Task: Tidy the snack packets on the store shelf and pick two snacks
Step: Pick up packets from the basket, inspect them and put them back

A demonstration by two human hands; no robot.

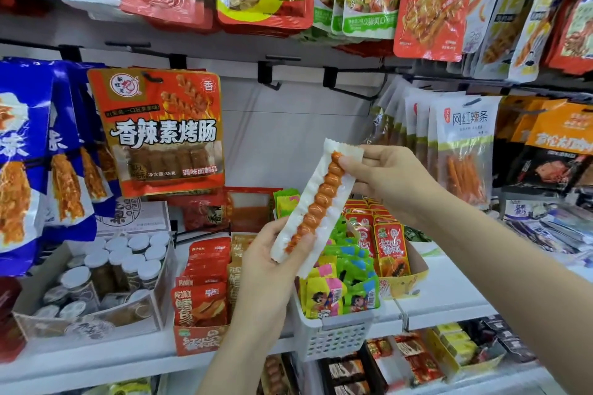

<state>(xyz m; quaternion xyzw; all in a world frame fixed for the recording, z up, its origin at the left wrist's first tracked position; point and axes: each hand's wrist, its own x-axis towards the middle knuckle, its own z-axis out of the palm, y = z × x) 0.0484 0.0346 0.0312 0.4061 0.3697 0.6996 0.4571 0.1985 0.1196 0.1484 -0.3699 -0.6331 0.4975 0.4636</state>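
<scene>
I hold a long clear-and-white packet (333, 184) with an orange spiral sausage stick inside, tilted in front of the shelf. My left hand (271, 261) grips its lower end. My right hand (390, 181) pinches its upper end between thumb and fingers. Behind it hang snack packets: a red roast-sausage packet (160, 131) on a hook at left, blue packets (29, 170) further left, and white spicy-strip packets (462, 144) at right.
Two bare black hooks (272, 78) jut out above the held packet. On the white shelf (449, 301) stand a white basket (337, 335) of small colourful packets, a red carton (197, 335) of red packets, and a clear box (96, 321) of white-lidded jars.
</scene>
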